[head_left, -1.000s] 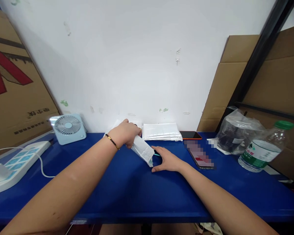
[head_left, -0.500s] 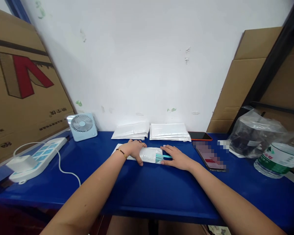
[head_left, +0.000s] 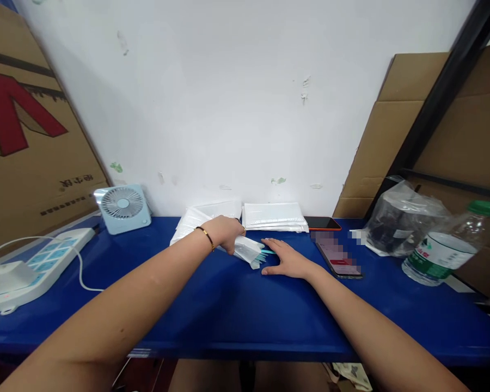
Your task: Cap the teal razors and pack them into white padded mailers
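My left hand (head_left: 224, 231) is closed around a long white plastic packet (head_left: 247, 250), tilted with its right end lower. From that right end poke several thin teal strips (head_left: 263, 253), too small to name exactly. My right hand (head_left: 289, 259) is just right of them, thumb and fingers spread. One teal strip reaches towards its fingers; whether they touch I cannot tell. Behind my left hand lies a pile of white packets (head_left: 224, 209), partly hidden by the held one. To its right is a second white pile (head_left: 273, 216).
On the blue table (head_left: 228, 310) stand a small light-blue fan (head_left: 124, 209) and a white power strip (head_left: 44, 264) with a cable at left. Two phones, one black (head_left: 325, 223) and one lit (head_left: 341, 258), a plastic-wrapped dark object (head_left: 400, 220) and a bottle (head_left: 441, 247) lie right.
My left hand has closed on the white packet and raised and tilted it; before, it lay flat under both hands. My right hand has come slightly off the packet's end. The view has shifted right.
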The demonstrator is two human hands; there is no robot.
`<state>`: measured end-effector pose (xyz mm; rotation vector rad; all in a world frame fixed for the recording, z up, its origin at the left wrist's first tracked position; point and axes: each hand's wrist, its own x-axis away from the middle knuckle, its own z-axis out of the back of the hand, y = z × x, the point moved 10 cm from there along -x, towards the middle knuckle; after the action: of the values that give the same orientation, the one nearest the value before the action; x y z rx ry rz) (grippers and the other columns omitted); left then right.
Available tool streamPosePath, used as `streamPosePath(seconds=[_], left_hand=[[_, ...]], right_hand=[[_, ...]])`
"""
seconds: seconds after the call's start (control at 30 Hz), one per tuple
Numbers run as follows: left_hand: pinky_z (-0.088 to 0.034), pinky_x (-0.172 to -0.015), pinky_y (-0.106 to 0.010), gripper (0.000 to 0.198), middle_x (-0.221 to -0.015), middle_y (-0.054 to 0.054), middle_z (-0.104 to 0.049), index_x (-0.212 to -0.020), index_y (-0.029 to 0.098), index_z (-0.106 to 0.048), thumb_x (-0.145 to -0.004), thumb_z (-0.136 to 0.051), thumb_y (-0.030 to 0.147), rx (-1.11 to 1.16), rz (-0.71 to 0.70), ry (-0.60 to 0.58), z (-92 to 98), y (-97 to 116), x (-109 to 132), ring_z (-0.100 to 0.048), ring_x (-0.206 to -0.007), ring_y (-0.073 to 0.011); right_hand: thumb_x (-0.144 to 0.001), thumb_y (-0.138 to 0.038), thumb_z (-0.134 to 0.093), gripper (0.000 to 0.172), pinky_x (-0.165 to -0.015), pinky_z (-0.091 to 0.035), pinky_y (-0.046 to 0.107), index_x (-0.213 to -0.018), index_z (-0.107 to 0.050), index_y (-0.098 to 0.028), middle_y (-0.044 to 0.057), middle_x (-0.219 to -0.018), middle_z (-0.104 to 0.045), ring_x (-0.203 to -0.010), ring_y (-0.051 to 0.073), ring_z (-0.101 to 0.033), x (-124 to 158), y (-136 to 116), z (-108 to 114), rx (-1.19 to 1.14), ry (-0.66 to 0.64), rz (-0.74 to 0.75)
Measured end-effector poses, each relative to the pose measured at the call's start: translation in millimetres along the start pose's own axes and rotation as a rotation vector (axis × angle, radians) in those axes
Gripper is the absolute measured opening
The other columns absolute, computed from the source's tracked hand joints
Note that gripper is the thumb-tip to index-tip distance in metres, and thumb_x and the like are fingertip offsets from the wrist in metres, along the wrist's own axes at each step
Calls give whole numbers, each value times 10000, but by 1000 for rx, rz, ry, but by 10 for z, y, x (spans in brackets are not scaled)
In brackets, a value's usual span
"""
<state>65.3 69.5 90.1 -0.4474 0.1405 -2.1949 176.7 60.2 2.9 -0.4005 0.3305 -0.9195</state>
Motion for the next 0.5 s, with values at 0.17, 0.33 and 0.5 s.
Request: streamPosePath(seconds=[0.17,0.33,0.5], left_hand=[[-454,-731,-334,506,-1006,-51,-637,-1055,284,-585,-559,-657,353,-5,-49,-12,35,152,-97,-592,-887,-259],[-369,-901,-449,941,-1248,-95,-512,-1309,324,-346,-460,-738,427,55,-83,-20,-286,119,-143,-483,-1098,-318],[-386,-878,-488,1291,-1350,-156,-368,-1387,343,-121,-294,-809,351,114,149,-203,-889,-354,-43,-416,-1154,-376]], right_hand=[[-665,-668,-554,893,-1035,-263,437,-1396,-243,-260,92,-1421,-304,-1278,294,-296,4,-77,46,-6,40,14],[-781,-653,-403,719,-1068,-188,443,-1364,-329,-239,88,-1403,-346,-1289,284,-285,-8,-63,4,75,7,18],[-777,-652,-409,755,-1083,-147,443,-1396,-245,-251,83,-1432,-294,-1311,274,-249,-4,-36,3,101,11,2]])
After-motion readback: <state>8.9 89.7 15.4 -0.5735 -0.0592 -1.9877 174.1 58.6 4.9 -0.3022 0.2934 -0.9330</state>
